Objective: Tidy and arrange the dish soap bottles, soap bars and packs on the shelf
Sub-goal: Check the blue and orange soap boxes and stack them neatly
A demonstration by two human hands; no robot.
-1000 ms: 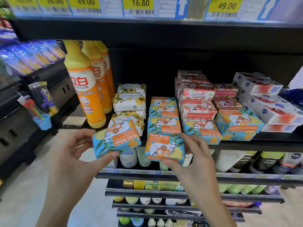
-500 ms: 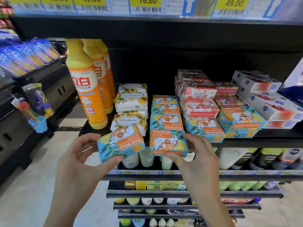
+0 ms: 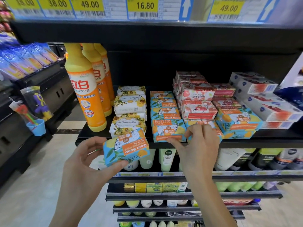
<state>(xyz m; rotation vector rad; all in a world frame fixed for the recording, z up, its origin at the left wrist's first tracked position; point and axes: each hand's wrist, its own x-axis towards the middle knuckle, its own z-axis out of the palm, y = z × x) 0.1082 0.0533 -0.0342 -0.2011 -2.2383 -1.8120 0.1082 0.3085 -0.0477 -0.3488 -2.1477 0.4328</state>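
At the front lip of the shelf point(image 3: 262, 142), the right hand point(image 3: 199, 149) is on the front Goat Soap box point(image 3: 167, 130): thumb at its near edge, fingers curled at its right end, pinching it. That box sits flat on the shelf, heading up the blue row point(image 3: 163, 104) that runs back behind it.

Down at eight o'clock from it, off the shelf, the left hand point(image 3: 85, 163) grips a loose Goat Soap box point(image 3: 126, 149), thumb underneath, fingers behind. The box is tilted, its lettering upside down to the camera.

At twelve o'clock from the loose box, the white floral soap bars point(image 3: 129, 110) sit stacked. At ten o'clock, the orange dish soap bottles point(image 3: 86, 89) stand upright in a file going back.

At three o'clock from the blue row, pink Goat Soap boxes point(image 3: 196, 102) are piled up, with more blue boxes point(image 3: 237, 122) in front. Farther along at three o'clock, white-and-red packs point(image 3: 265, 104) lie in layers.
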